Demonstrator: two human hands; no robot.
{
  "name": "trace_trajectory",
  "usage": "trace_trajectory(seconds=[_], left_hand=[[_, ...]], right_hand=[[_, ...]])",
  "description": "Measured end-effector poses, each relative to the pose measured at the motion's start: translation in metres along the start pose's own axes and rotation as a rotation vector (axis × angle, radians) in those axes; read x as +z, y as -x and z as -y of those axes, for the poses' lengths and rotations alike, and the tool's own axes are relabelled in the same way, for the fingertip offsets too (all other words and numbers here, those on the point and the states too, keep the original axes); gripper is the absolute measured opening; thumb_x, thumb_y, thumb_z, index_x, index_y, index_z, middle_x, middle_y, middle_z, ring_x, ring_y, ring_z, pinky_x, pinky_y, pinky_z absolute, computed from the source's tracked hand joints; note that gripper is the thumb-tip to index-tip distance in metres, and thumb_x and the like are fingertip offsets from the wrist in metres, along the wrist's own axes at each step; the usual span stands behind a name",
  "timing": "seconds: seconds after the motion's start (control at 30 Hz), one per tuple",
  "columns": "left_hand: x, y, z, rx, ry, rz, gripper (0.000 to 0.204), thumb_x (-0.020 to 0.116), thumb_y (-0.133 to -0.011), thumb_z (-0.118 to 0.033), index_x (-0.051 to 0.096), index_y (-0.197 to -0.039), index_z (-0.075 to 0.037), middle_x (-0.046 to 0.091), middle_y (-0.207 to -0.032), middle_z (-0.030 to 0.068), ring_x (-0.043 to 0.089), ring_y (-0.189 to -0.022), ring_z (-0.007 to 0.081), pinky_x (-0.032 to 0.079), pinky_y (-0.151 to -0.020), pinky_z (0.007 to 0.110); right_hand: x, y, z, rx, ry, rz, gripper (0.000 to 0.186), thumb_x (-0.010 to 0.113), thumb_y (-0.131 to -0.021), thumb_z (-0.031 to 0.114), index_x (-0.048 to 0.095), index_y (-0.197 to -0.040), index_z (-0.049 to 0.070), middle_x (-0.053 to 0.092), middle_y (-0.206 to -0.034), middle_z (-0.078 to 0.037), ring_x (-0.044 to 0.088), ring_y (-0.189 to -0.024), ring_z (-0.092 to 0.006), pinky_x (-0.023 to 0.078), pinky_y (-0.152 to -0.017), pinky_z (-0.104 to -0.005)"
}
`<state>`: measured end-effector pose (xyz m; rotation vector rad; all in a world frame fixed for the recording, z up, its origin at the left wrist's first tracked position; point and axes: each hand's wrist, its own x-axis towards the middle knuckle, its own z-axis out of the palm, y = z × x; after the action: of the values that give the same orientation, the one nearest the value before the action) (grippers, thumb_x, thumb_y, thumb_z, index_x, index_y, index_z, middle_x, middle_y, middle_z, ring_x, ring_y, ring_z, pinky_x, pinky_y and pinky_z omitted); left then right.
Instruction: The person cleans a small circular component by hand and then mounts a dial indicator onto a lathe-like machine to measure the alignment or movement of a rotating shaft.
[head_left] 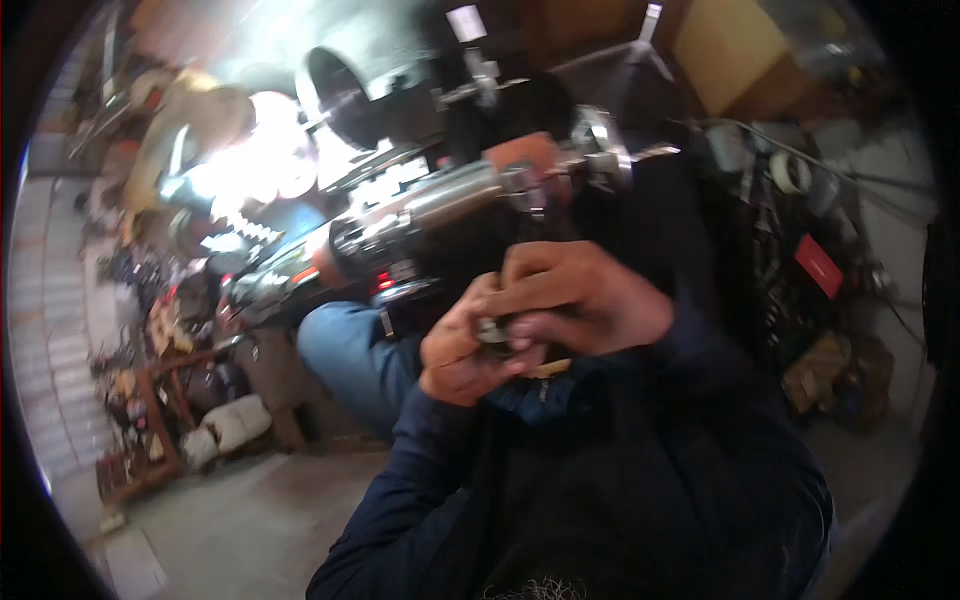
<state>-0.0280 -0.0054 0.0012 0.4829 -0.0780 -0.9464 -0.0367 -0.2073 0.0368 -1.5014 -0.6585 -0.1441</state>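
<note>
Close in front of my chest, my left hand (458, 348) and my right hand (592, 300) meet with their fingers curled round a small greyish metal piece (491, 334). Much of that piece is hidden by the fingers, and its kind cannot be made out. Both hands are apart from the machine just beyond them. That machine has a shiny metal cylinder (440, 203), an orange-red section (523, 152) and a chrome handwheel (604, 148) at its right end.
A bright lamp glare (262, 150) washes out the machine's left side. My bent knee (350, 355) is close below it. At left, a cluttered wooden rack (165, 400) has a white jug (240, 420) beside it. Tools, a tape roll (789, 172) and a red box (819, 265) lie at right.
</note>
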Motion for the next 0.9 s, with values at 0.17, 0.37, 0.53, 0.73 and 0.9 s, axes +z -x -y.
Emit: trace_trajectory(seconds=[0.17,0.37,0.53,0.73,0.9], left_hand=[[-0.015,0.003,0.003,0.059,0.013,-0.132,0.028,0.064,-0.090,-0.025,0.051,-0.112,-0.012,0.054,-0.098,0.0088,0.056,-0.076,0.0204,0.046,-0.058,0.033],[-0.014,0.034,-0.053,0.767,-0.360,-0.169,0.055,0.074,-0.082,-0.023,0.046,-0.128,-0.008,0.046,-0.104,0.0073,0.045,-0.093,0.0195,0.037,-0.082,0.033],[-0.044,0.076,-0.101,1.042,-0.292,-0.209,0.044,0.063,-0.087,-0.013,0.047,-0.127,-0.003,0.047,-0.127,0.0155,0.044,-0.124,0.0318,0.038,-0.091,0.039],[-0.059,0.102,-0.101,1.206,0.043,-0.686,0.022,0.043,-0.101,-0.012,0.045,-0.118,0.002,0.052,-0.126,0.0232,0.049,-0.125,0.0429,0.038,-0.110,0.056],[-0.074,0.098,-0.098,1.211,0.137,-0.689,0.024,0.039,-0.101,-0.005,0.042,-0.124,0.003,0.050,-0.130,0.0248,0.048,-0.127,0.0411,0.037,-0.110,0.052]], right_hand=[[-0.021,0.025,0.017,-0.019,0.365,-0.242,0.015,0.073,-0.079,0.006,0.067,-0.092,0.003,0.060,-0.082,-0.010,0.062,-0.074,-0.0229,0.049,-0.063,-0.0325],[-0.104,0.146,-0.004,0.522,1.175,-1.163,0.017,0.056,-0.093,0.011,0.062,-0.106,0.001,0.063,-0.094,-0.014,0.064,-0.084,-0.0265,0.050,-0.073,-0.0369],[-0.175,0.364,-0.028,0.859,1.880,-1.087,0.030,0.061,-0.090,0.025,0.063,-0.109,0.002,0.065,-0.106,-0.017,0.064,-0.094,-0.0297,0.051,-0.082,-0.0405],[-0.223,0.526,-0.029,0.957,1.936,-0.860,0.043,0.063,-0.086,0.040,0.068,-0.104,0.002,0.069,-0.100,-0.019,0.066,-0.090,-0.0344,0.053,-0.080,-0.0428],[-0.227,0.397,-0.023,1.132,2.070,-0.998,0.040,0.063,-0.087,0.033,0.065,-0.110,0.000,0.068,-0.100,-0.022,0.066,-0.088,-0.0368,0.052,-0.077,-0.0484]])
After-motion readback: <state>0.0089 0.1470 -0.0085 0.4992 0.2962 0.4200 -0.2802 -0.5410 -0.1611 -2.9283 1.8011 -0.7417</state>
